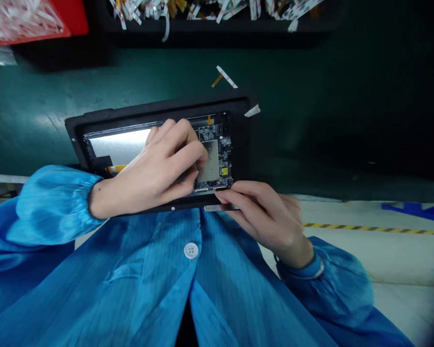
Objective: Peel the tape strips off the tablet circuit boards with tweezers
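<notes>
One open tablet [123,144] in one black tray [155,107], desk's [311,120] 6 o'clock edge. Two hands: left hand [162,164] over tablet's 3 o'clock half, grip narrow, can't tell if holding; right hand [267,212] at 4 o'clock edge, grip pinched, contents unclear. Two bins: red bin [77,19] at 10, pale strips [25,19] inside; black bin [217,33] at 12, tape scraps [222,9] inside.
</notes>
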Demonstrator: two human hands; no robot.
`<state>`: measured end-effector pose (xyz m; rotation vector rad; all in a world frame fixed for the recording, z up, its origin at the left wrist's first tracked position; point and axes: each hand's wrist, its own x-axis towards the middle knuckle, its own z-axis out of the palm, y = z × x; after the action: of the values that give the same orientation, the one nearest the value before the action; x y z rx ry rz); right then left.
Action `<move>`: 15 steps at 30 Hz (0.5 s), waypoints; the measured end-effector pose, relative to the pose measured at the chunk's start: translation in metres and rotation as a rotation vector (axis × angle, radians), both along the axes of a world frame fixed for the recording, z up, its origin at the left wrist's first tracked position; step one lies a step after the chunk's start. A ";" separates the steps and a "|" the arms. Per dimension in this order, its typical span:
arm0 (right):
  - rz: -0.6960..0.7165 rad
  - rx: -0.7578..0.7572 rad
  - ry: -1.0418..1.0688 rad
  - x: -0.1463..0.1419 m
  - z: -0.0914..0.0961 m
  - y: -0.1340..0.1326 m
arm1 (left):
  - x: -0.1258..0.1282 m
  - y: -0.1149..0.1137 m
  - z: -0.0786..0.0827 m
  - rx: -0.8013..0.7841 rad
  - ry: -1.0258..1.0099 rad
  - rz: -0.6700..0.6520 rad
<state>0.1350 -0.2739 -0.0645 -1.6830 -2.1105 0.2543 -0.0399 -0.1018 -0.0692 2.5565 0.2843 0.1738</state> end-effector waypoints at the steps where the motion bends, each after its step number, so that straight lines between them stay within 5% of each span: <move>1: 0.012 -0.011 -0.002 0.001 0.001 0.001 | 0.000 0.000 -0.001 -0.010 -0.005 0.004; 15: 0.033 0.043 0.004 0.004 -0.009 -0.007 | 0.000 0.000 -0.006 -0.021 -0.038 0.016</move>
<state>0.1391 -0.2809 -0.0731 -1.6235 -2.1268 0.2197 -0.0402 -0.1020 -0.0749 2.5276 0.2908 0.2241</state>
